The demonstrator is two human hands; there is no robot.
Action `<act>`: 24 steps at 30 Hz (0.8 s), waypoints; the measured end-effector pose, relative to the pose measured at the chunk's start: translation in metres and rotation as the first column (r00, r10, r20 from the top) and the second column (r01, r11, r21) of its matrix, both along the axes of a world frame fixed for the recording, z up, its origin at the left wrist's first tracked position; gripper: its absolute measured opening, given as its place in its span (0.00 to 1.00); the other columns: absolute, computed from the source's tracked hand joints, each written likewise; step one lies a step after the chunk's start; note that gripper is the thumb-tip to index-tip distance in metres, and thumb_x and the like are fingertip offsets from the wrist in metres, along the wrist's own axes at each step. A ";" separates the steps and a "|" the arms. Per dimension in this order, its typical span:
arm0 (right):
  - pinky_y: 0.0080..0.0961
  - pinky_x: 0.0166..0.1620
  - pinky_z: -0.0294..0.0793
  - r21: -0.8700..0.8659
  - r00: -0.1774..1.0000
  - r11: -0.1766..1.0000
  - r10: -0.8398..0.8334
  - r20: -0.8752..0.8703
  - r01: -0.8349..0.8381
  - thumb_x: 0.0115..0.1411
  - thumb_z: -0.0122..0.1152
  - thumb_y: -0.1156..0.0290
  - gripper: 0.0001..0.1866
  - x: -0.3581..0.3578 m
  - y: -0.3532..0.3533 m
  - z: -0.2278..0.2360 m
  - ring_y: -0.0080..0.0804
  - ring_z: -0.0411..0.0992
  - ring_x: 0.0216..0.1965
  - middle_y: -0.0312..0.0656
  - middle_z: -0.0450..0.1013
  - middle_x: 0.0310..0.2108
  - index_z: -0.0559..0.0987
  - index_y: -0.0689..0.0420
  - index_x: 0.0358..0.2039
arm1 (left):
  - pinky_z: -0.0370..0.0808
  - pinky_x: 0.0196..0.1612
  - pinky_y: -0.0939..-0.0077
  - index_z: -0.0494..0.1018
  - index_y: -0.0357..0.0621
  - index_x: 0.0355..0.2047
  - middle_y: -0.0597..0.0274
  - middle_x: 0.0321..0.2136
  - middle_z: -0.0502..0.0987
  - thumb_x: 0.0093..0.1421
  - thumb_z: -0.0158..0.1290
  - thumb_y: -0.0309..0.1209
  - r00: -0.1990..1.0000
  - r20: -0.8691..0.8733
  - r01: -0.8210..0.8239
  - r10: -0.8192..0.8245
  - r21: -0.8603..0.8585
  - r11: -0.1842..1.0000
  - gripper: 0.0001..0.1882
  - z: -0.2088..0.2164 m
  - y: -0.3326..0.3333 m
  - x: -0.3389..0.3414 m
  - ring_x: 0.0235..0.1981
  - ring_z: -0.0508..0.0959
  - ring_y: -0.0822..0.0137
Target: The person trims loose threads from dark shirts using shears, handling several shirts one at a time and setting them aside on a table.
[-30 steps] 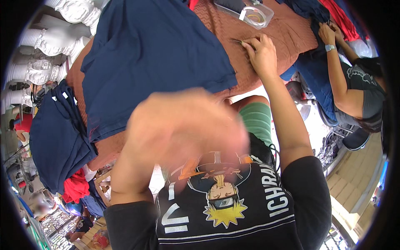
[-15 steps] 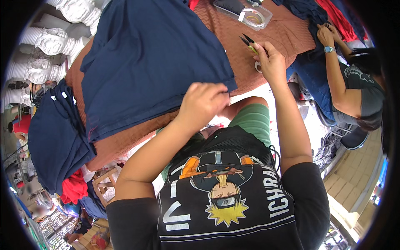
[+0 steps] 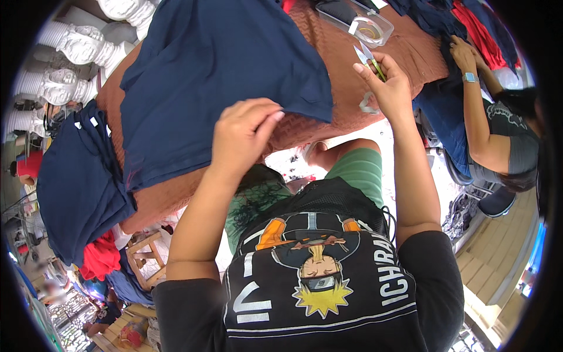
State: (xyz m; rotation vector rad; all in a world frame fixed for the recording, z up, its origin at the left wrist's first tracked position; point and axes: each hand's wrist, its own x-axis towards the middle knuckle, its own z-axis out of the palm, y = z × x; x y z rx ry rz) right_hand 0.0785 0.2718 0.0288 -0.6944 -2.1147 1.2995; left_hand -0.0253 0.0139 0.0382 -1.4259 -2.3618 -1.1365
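Note:
A navy blue garment [image 3: 229, 64] lies spread over the brown-covered table [image 3: 352, 100]. My left hand [image 3: 243, 138] is closed in a pinch at its near hem, which bends up at the fingertips; any thread there is too small to see. To the right, my right hand [image 3: 392, 85] holds thread snips [image 3: 368, 57] with a green handle, their two pointed blades apart and aimed up and away from me. Below that hand, a small white loop [image 3: 368, 104] rests on the tabletop. Loose reddish threads [image 3: 134, 167] show at the garment's left corner.
A clear plastic box [image 3: 375, 29] with a tape roll sits at the far right of the table. Navy garments [image 3: 82, 182] hang over the left edge above red cloth [image 3: 101, 257]. Another person [image 3: 487, 129] works on dark cloth at right. White ornate balusters [image 3: 76, 44] stand at left.
My left hand has moved left along the hem and its fingers have closed into a pinch. The snips have turned in my right hand, and the near hem now bends upward.

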 end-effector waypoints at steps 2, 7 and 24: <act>0.19 0.21 0.67 -0.037 0.996 0.999 0.010 0.084 -0.007 0.57 0.67 0.65 0.14 0.002 -0.011 0.013 0.16 0.67 0.22 0.31 0.71 0.24 0.78 0.58 0.40 | 0.74 0.43 0.74 0.80 0.40 0.33 0.60 0.35 0.82 0.57 0.57 0.26 1.000 0.004 -0.026 0.026 0.060 0.998 0.05 0.009 -0.018 -0.014 0.37 0.80 0.65; 0.16 0.44 0.69 -0.083 0.949 0.947 0.313 0.039 -0.309 0.54 0.69 0.72 0.13 -0.003 -0.033 -0.002 0.16 0.70 0.38 0.31 0.76 0.34 0.78 0.61 0.39 | 0.74 0.42 0.76 0.80 0.38 0.34 0.59 0.34 0.81 0.59 0.56 0.25 0.961 0.274 -0.072 0.043 0.099 0.992 0.05 0.012 -0.040 -0.020 0.37 0.80 0.65; 0.34 0.37 0.76 0.418 0.998 0.906 0.066 0.002 -0.061 0.44 0.68 0.79 0.18 -0.002 -0.081 0.032 0.43 0.78 0.34 0.42 0.78 0.32 0.77 0.52 0.38 | 0.71 0.25 0.77 0.77 0.38 0.32 0.60 0.24 0.76 0.55 0.59 0.24 0.990 -0.015 0.143 -0.143 0.197 0.970 0.05 0.053 0.027 0.018 0.22 0.76 0.67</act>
